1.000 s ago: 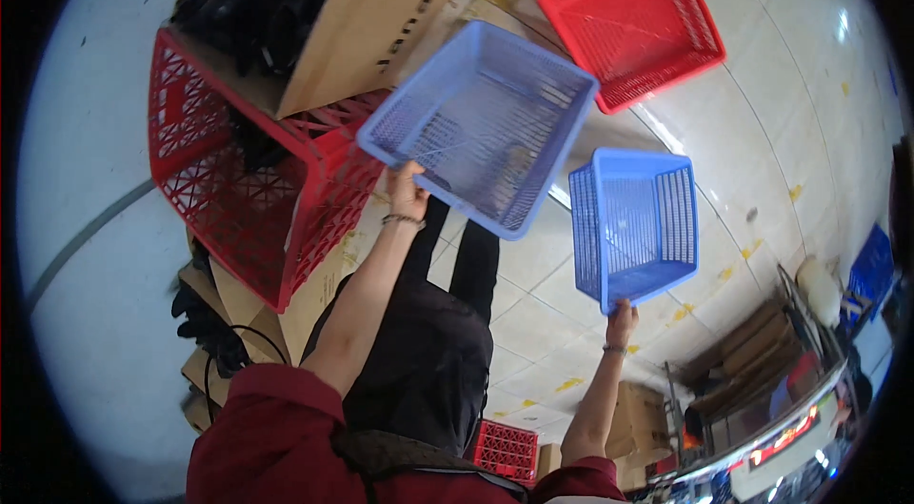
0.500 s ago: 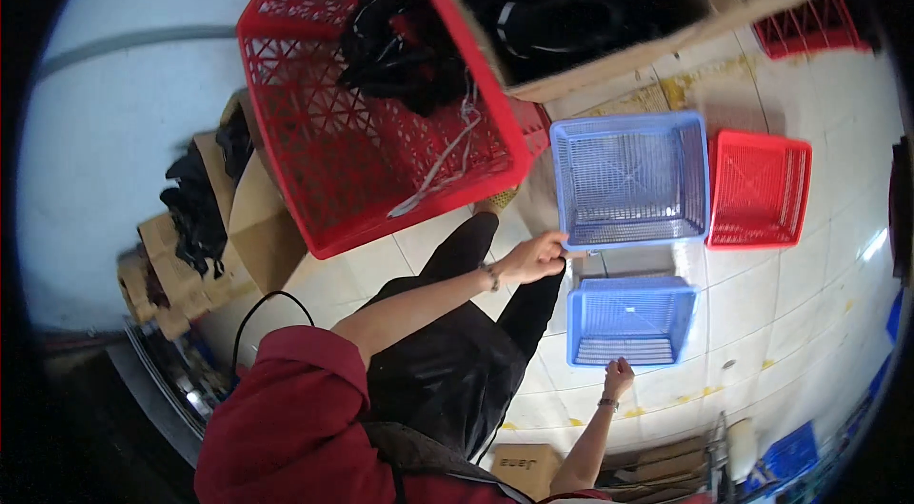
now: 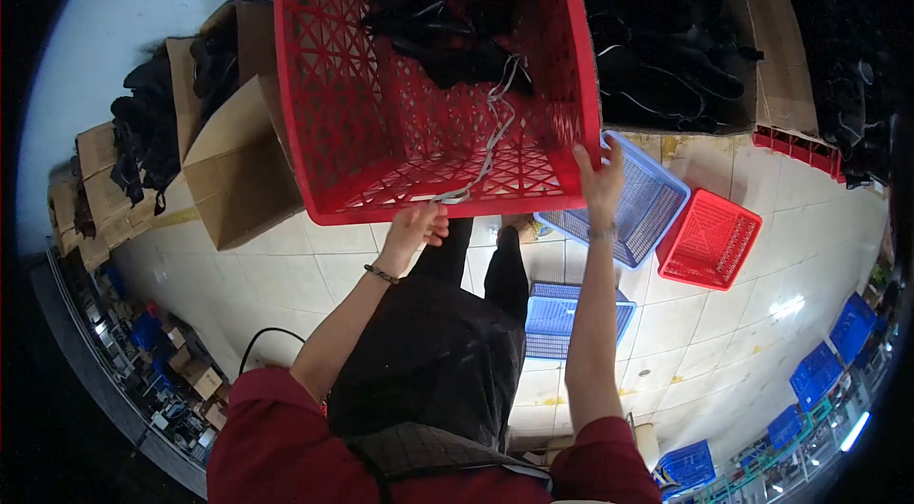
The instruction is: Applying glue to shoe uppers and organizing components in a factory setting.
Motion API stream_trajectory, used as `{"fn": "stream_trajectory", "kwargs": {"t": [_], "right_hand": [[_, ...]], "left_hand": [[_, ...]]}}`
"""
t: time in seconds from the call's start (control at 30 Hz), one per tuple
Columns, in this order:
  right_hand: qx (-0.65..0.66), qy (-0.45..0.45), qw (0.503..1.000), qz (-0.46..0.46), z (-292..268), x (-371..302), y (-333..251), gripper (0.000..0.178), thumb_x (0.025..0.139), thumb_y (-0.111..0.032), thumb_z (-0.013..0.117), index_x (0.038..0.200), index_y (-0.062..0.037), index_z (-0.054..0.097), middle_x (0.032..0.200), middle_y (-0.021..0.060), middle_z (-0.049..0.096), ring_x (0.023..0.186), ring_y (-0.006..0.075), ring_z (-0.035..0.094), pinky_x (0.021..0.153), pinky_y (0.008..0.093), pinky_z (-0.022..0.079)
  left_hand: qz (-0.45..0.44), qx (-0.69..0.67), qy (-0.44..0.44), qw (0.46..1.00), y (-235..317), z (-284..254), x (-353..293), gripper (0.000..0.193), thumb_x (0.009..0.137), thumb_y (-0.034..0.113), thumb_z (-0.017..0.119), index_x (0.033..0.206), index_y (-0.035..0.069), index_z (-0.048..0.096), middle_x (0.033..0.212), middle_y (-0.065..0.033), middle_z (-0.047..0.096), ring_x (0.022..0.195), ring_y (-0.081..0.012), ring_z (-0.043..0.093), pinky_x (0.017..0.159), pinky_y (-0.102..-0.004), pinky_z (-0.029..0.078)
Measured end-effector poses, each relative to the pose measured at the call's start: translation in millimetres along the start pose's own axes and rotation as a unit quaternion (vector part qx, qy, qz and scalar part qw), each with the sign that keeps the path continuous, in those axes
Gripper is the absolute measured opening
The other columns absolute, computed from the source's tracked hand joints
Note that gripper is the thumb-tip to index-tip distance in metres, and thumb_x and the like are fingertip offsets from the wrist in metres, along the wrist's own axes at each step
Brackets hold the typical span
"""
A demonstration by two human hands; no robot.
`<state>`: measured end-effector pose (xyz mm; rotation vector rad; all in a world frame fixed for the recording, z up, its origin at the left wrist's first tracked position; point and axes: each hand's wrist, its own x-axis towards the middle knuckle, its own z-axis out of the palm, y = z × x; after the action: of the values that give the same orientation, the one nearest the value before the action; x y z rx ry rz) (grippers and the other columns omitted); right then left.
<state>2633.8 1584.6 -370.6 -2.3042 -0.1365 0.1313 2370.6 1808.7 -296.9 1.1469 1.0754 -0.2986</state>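
A large red plastic crate (image 3: pixel 443 209) with openwork walls stands in front of me. Black items (image 3: pixel 447 14) lie in its far part, too dark to name. A grey cord (image 3: pixel 495 118) runs from them down to the front rim. My left hand (image 3: pixel 414 228) is at that rim by the cord's end, its fingers curled; what they hold, if anything, is hidden. My right hand (image 3: pixel 600 185) is at the crate's right front corner, thumb inside the rim and fingers outside. Behind it a blue basket (image 3: pixel 652 204) is partly hidden.
To the right are a red basket (image 3: pixel 709 237) and, nearer, another blue basket (image 3: pixel 566 318) on the tiled floor. A cardboard box (image 3: pixel 776 38) of black items adjoins the crate on the right. An opened carton (image 3: pixel 243 190) and dark items (image 3: pixel 148 118) stand on the left.
My left hand has left the blue basket's corner for the crate's front rim. My right hand has moved from the nearer blue basket to the crate's corner. The view has turned toward the crate.
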Motion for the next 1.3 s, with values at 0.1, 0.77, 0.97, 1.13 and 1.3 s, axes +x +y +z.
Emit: {"fn": "stream_trajectory", "kwargs": {"t": [0.1, 0.77, 0.97, 1.13, 1.3], "right_hand": [[-0.072, -0.076, 0.994, 0.013, 17, 10, 4, 0.044, 0.087, -0.038, 0.073, 0.109, -0.0031, 0.06, 0.09, 0.023, 0.071, 0.082, 0.0411, 0.069, 0.071, 0.0479, 0.055], [-0.141, -0.101, 0.985, 0.004, 13, 11, 10, 0.041, 0.087, -0.031, 0.071, 0.108, -0.0021, 0.052, 0.083, 0.0264, 0.069, 0.075, 0.0458, 0.068, 0.064, 0.0524, 0.055], [-0.122, -0.106, 0.987, 0.01, 18, 14, 4, 0.04, 0.088, -0.031, 0.069, 0.111, -0.0031, 0.053, 0.085, 0.0256, 0.07, 0.077, 0.0453, 0.068, 0.065, 0.0524, 0.055], [-0.121, -0.076, 0.989, 0.02, 25, 12, -3, 0.034, 0.086, -0.03, 0.07, 0.105, -0.0061, 0.056, 0.082, 0.0232, 0.069, 0.074, 0.0443, 0.068, 0.065, 0.0537, 0.054], [-0.081, -0.051, 0.995, 0.035, 20, 8, 2, 0.033, 0.083, -0.025, 0.074, 0.106, -0.0058, 0.06, 0.09, 0.0185, 0.069, 0.078, 0.0399, 0.068, 0.069, 0.0488, 0.055]], "left_hand": [[0.182, 0.211, 0.09, 0.956, 3, -2, 28, 0.042, 0.1, 0.038, 0.059, 0.116, 0.001, 0.066, 0.099, -0.0092, 0.072, 0.085, -0.0203, 0.07, 0.076, -0.0317, 0.054], [0.289, 0.264, 0.159, 0.906, 113, -43, -7, 0.041, 0.093, 0.009, 0.067, 0.133, 0.005, 0.06, 0.128, -0.0105, 0.064, 0.116, -0.0173, 0.061, 0.097, -0.0299, 0.05], [0.292, 0.224, 0.337, 0.867, 185, -165, -145, 0.032, 0.1, 0.014, 0.06, 0.131, 0.007, 0.061, 0.119, -0.005, 0.067, 0.103, -0.0116, 0.064, 0.086, -0.0254, 0.053], [0.186, 0.103, 0.306, 0.928, 177, -205, -120, 0.031, 0.1, 0.018, 0.06, 0.13, 0.01, 0.061, 0.109, -0.0009, 0.066, 0.088, -0.0082, 0.065, 0.068, -0.0236, 0.056], [-0.023, 0.175, 0.186, 0.967, 190, -176, 15, 0.033, 0.094, 0.016, 0.064, 0.127, 0.009, 0.063, 0.099, -0.002, 0.068, 0.078, -0.0121, 0.065, 0.061, -0.0261, 0.055]]}}
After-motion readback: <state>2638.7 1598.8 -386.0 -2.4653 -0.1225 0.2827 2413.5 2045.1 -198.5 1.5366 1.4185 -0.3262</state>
